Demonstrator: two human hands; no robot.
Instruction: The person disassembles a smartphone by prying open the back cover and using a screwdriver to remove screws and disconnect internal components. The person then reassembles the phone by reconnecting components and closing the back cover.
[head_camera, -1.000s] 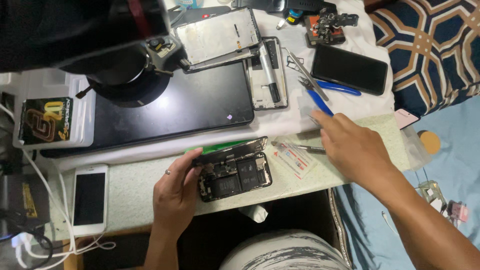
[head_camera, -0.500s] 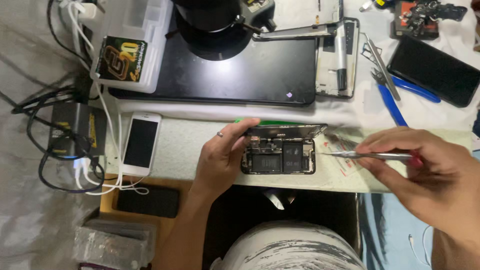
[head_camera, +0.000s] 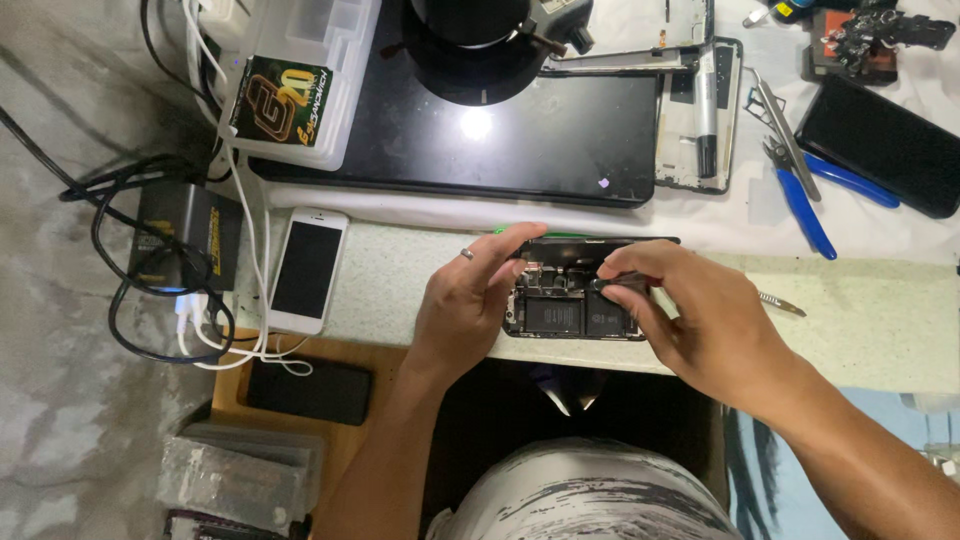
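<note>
Down at the near edge of the speckled work mat (head_camera: 860, 320), the left hand (head_camera: 465, 305) grips the opened phone (head_camera: 570, 300) by its left side, thumb and fingers pressed against the frame, a ring on one finger. Directly right of that grip, the right hand (head_camera: 700, 320) pinches a pair of metal tweezers (head_camera: 780, 302) over the phone's exposed insides, the rear end poking out past the knuckles. Left of the held phone lies a white phone (head_camera: 306, 270) face up. Beyond the grip sits a black slab (head_camera: 450, 140), and farther right lie blue-handled pliers (head_camera: 800, 190) and a dark phone (head_camera: 880, 145).
</note>
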